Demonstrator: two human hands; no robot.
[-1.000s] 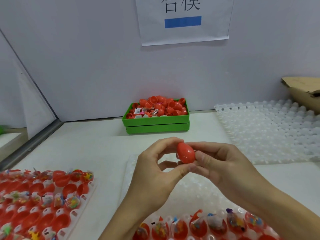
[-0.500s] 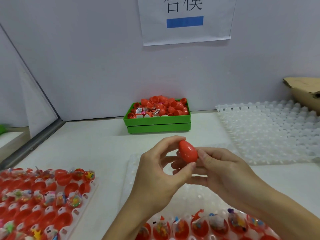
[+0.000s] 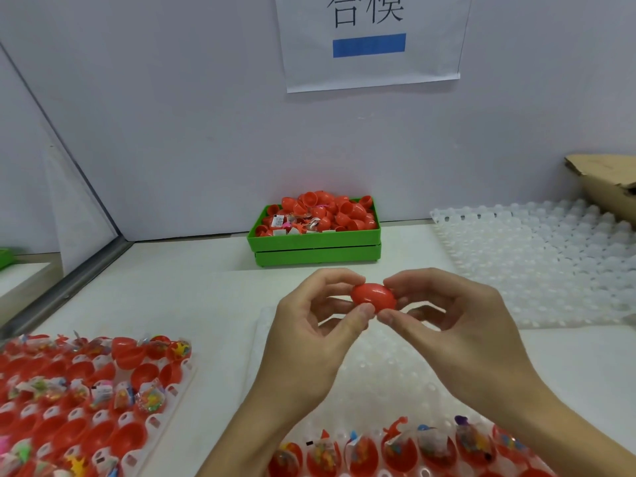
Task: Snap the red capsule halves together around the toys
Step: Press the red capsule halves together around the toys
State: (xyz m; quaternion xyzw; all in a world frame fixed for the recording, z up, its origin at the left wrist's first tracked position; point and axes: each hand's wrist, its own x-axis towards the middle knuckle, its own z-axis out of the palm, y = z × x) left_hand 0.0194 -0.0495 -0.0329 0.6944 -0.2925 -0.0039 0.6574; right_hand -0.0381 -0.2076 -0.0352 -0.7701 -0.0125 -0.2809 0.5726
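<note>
A closed red capsule [image 3: 373, 297] lies sideways in the air above the table, held between both hands. My left hand [image 3: 309, 335] pinches its left end with thumb and forefinger. My right hand [image 3: 447, 325] pinches its right end the same way. Below them, at the bottom edge, a row of red capsule halves with bagged toys [image 3: 395, 452] sits in a white tray [image 3: 361, 380]. At the lower left, another tray [image 3: 179, 383] holds several red halves, some with toys and some without.
A green bin [image 3: 315, 247] heaped with red halves and toy bags stands against the back wall. An unfilled white dimpled tray [image 3: 537, 263] lies at the right, with a cardboard box [image 3: 605, 187] behind it. A paper sign [image 3: 370, 39] hangs on the wall.
The capsule has turned from upright to lying sideways, and both hands have shifted so that each pinches one end of it.
</note>
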